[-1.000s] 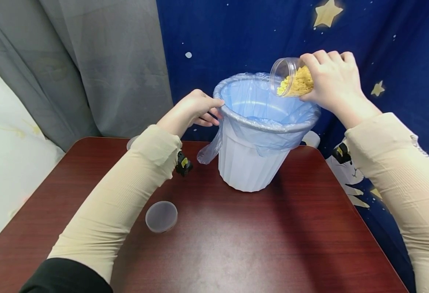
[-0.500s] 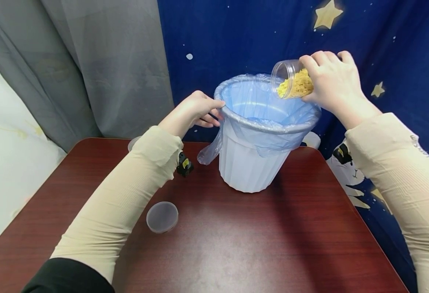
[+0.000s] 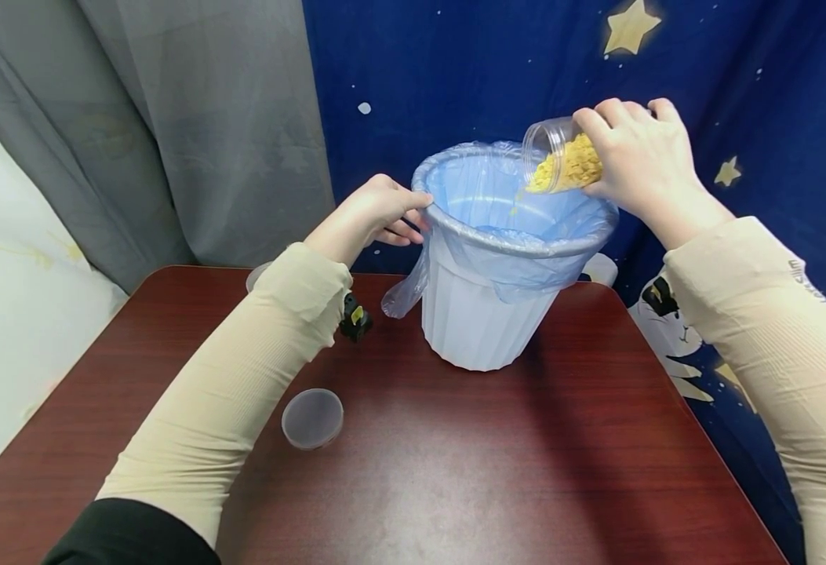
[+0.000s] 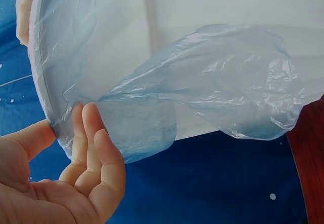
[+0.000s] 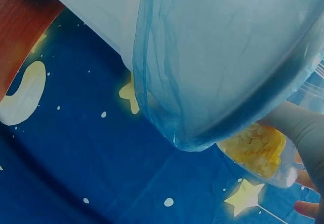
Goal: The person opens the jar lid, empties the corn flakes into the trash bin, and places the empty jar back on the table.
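A white trash can (image 3: 479, 322) stands at the table's far side, lined with a translucent blue plastic bag (image 3: 533, 271) folded over its rim. My left hand (image 3: 380, 208) pinches the rim at its left side; in the left wrist view the thumb lies against the rim and the fingers touch the bag. A loose knotted-looking end of the bag (image 4: 243, 82) hangs beside them. Above the can's right side, my right hand (image 3: 642, 161) grips a clear jar (image 3: 547, 145), tipped with its mouth toward the left. Yellow flakes (image 3: 580, 163) fill its lower side, and a few fall into the can.
A clear round lid (image 3: 312, 419) lies on the dark red table (image 3: 455, 471) in front of the can. Another clear round piece (image 3: 257, 275) is partly hidden behind the left forearm. A blue starred curtain (image 3: 413, 78) hangs close behind the can.
The jar in my right hand has tipped slightly further down, its flakes have slid to the mouth, and a few now drop. My left hand stays at the rim.
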Demonstrator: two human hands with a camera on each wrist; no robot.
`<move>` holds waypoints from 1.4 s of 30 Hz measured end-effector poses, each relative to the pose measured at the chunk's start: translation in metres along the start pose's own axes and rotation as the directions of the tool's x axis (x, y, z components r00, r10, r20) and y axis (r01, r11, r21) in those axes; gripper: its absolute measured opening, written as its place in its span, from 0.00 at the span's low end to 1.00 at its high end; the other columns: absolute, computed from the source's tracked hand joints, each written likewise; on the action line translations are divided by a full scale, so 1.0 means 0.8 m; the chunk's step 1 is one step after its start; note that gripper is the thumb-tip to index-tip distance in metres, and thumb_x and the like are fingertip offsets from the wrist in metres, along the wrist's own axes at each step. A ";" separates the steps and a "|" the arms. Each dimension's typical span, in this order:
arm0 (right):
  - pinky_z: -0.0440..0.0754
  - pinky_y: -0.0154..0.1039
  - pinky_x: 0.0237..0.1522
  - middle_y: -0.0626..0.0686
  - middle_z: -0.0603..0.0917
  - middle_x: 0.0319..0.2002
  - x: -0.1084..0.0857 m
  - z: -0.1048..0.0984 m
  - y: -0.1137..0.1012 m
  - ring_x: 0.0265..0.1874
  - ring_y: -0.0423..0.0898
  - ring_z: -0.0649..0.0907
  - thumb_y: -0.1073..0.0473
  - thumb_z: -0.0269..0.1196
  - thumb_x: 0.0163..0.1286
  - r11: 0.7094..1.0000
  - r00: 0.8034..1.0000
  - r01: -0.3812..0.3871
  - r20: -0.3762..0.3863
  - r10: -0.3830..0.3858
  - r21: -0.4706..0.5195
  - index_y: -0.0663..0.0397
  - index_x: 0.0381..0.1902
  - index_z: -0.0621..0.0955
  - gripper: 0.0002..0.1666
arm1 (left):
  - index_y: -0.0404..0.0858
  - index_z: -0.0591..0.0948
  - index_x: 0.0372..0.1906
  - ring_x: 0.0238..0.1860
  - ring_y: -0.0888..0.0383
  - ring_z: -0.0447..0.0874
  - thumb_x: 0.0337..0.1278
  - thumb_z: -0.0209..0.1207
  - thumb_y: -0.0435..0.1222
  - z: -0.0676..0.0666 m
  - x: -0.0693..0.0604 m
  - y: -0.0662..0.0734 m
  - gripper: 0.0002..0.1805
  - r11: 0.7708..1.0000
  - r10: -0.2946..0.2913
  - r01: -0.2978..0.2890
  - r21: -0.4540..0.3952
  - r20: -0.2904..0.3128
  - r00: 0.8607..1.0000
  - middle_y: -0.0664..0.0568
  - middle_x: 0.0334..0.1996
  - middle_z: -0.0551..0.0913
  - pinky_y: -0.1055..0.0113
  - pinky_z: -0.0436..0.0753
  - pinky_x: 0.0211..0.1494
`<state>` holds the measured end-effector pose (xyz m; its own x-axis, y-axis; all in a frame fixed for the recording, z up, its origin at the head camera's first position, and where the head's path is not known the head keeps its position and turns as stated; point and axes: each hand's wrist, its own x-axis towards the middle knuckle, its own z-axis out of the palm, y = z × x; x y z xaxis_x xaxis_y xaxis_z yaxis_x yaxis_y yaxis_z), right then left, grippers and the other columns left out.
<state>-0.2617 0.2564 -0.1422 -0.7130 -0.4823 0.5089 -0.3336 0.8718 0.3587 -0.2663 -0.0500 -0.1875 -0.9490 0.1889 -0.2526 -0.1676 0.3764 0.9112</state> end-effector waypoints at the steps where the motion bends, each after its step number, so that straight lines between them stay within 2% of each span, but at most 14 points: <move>1: 0.63 0.62 0.52 0.68 0.71 0.52 0.000 0.000 0.000 0.50 0.67 0.71 0.61 0.76 0.44 1.000 1.000 0.002 -0.004 -0.002 -0.002 0.61 0.59 0.67 0.45 | 0.34 0.74 0.54 0.28 0.54 0.86 0.66 0.56 0.44 0.000 0.000 0.001 0.20 1.000 -0.002 0.002 -0.001 0.002 1.000 0.44 0.39 0.85 0.66 0.83 0.35; 10: 0.63 0.63 0.51 0.66 0.71 0.52 0.000 0.002 0.001 0.52 0.65 0.70 0.63 0.79 0.40 0.999 0.997 0.050 -0.052 -0.050 -0.012 0.60 0.58 0.68 0.47 | 0.34 0.74 0.52 0.26 0.55 0.85 0.66 0.56 0.44 0.001 -0.001 0.002 0.19 1.000 -0.010 0.010 0.000 -0.001 1.000 0.45 0.37 0.85 0.66 0.83 0.35; 29: 0.64 0.64 0.53 0.67 0.71 0.54 0.003 0.002 -0.001 0.54 0.64 0.70 0.64 0.79 0.40 0.995 0.994 0.085 -0.060 -0.089 -0.059 0.59 0.57 0.67 0.46 | 0.34 0.74 0.56 0.25 0.56 0.85 0.67 0.56 0.44 0.001 0.000 0.001 0.21 1.000 -0.007 0.007 -0.003 -0.003 1.000 0.45 0.37 0.84 0.66 0.83 0.35; 42: 0.62 0.63 0.56 0.67 0.70 0.56 0.006 0.002 0.000 0.56 0.64 0.68 0.66 0.77 0.43 0.993 0.996 0.088 -0.018 -0.089 -0.076 0.59 0.58 0.67 0.45 | 0.34 0.74 0.55 0.26 0.56 0.85 0.66 0.56 0.44 0.001 -0.001 0.002 0.21 1.000 -0.015 0.015 0.004 0.000 1.000 0.45 0.38 0.85 0.66 0.83 0.35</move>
<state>-0.2660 0.2540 -0.1411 -0.6689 -0.5597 0.4893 -0.3468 0.8171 0.4605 -0.2659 -0.0488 -0.1861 -0.9462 0.1834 -0.2665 -0.1809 0.3831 0.9058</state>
